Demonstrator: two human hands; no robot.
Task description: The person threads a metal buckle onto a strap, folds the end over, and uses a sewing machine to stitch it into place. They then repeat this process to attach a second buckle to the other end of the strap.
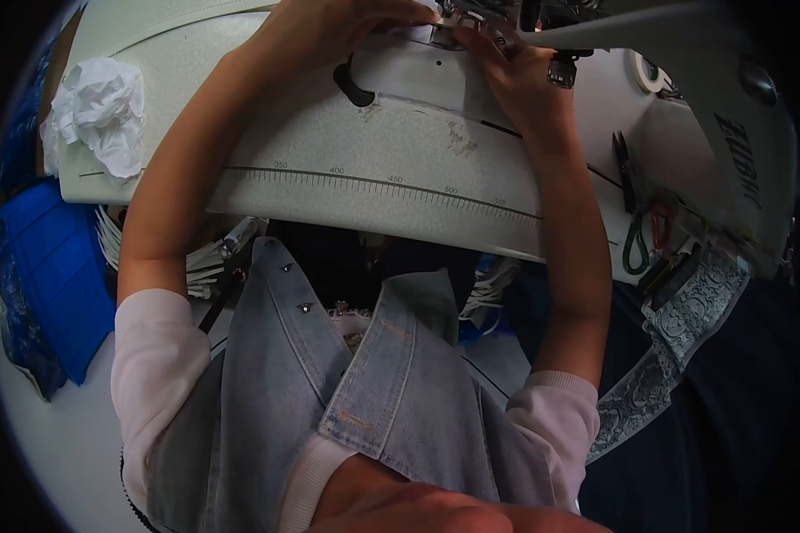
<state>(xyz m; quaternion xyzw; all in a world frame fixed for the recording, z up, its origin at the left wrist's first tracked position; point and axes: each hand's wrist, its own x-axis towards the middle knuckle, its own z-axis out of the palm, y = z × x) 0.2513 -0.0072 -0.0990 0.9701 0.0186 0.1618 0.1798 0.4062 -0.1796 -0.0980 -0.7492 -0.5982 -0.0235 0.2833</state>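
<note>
My left hand (347, 22) reaches to the top edge of the view, its fingers bent in at the metal presser foot (449, 34) of a sewing machine (729, 133). A bit of white material (411, 33) shows beside those fingertips. From the other side, my right hand (520, 75) has its fingers drawn together against the same metal parts. What either hand pinches is too small and partly covered by fingers. Below them lies the machine's pale bed plate (418, 75), with a dark curved piece (354, 86) at its left corner.
Crumpled white material (102, 111) lies on the table's left end. A printed ruler (364, 178) runs along the front. At right are green-handled scissors (633, 240), a red-handled tool (660, 222), a tape roll (647, 73) and hanging lace trim (702, 289). Blue packaging (58, 258) stands at left.
</note>
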